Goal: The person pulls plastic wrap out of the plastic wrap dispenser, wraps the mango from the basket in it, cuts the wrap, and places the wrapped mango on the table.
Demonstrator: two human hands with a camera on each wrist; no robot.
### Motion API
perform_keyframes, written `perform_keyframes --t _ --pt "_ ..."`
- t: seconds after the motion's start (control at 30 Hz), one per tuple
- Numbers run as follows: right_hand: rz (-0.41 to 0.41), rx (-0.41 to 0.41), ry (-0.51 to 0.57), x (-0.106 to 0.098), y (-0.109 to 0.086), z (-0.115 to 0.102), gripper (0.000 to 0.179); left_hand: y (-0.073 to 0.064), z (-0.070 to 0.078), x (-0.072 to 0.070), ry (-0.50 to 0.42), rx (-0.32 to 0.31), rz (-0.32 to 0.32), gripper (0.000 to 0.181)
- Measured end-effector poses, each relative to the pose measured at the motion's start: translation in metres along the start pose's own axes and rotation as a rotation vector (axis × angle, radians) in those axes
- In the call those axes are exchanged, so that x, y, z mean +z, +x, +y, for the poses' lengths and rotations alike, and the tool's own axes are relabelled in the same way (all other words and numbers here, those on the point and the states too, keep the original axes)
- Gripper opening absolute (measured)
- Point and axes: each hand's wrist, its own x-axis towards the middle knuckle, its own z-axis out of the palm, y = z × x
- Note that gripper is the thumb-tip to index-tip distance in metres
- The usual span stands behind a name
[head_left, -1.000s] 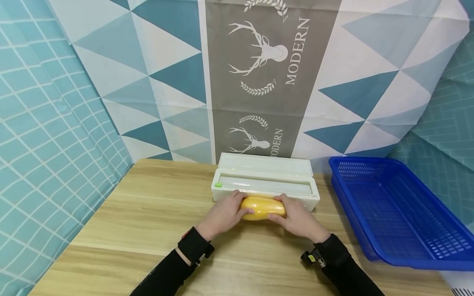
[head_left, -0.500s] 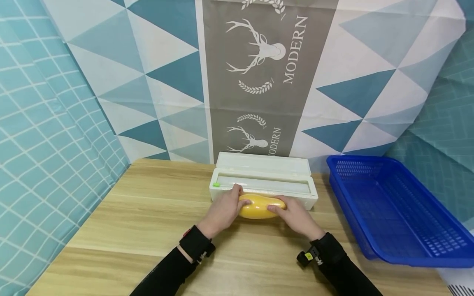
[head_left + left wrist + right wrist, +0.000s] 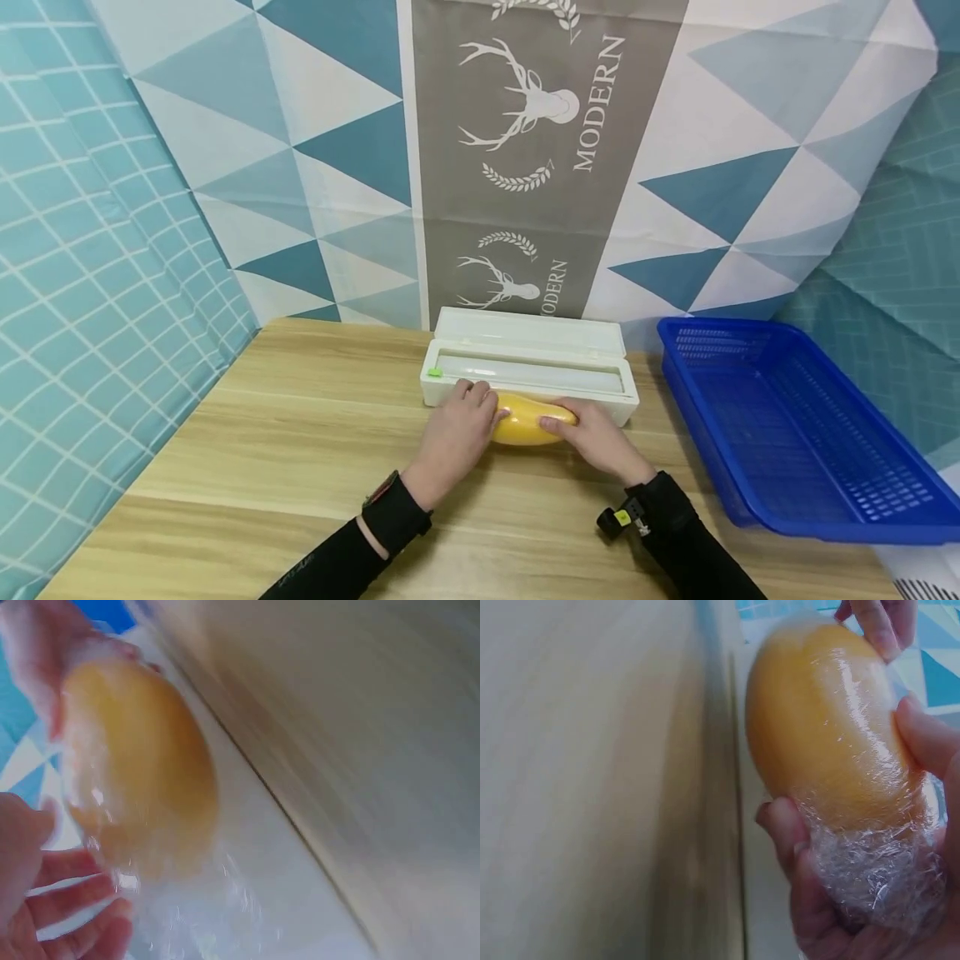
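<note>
A yellow mango (image 3: pixel 525 419) wrapped in clear cling film (image 3: pixel 877 870) is held up in front of a white cling film box. My right hand (image 3: pixel 600 433) grips its right end, thumb on the near side and fingers curled round the bunched film. My left hand (image 3: pixel 459 429) is at the other end. In the left wrist view its fingers (image 3: pixel 71 900) are loosely bent and spread, fingertips right at the loose film, with a gap to the thumb. The cling film box (image 3: pixel 528 375) stands open, its roll inside and a green slider (image 3: pixel 435 372) at the left.
A blue plastic basket (image 3: pixel 806 433) stands on the right of the wooden table (image 3: pixel 300 433). A patterned cloth (image 3: pixel 525 167) hangs right behind the box, and a tiled sheet (image 3: pixel 97 250) borders the left side.
My left hand has eased off its thumb-and-finger grip on the mango and turned over at its left end, knuckles up. The right hand keeps its grip; the box and basket stay put.
</note>
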Motion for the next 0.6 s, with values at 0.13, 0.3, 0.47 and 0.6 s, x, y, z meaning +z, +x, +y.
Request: perform_keyframes --t 0.13,0.3,0.47,0.6 --pt "-0.003 -0.007 0.025 0.001 0.000 0.000 0.047 0.003 0.004 -0.002 0.094 0.095 -0.040 0.052" --pt "-0.006 -0.049 -0.003 0.000 -0.004 0.002 0.043 0.004 0.007 0.001 0.119 0.105 -0.083 0.063" --pt "-0.033 -0.044 0.061 -0.005 -0.012 0.001 0.042 0.002 0.007 0.003 0.114 0.113 -0.061 0.062" --pt "-0.062 0.080 0.129 -0.008 -0.016 -0.005 0.053 -0.001 0.008 0.003 0.125 0.137 -0.078 0.060"
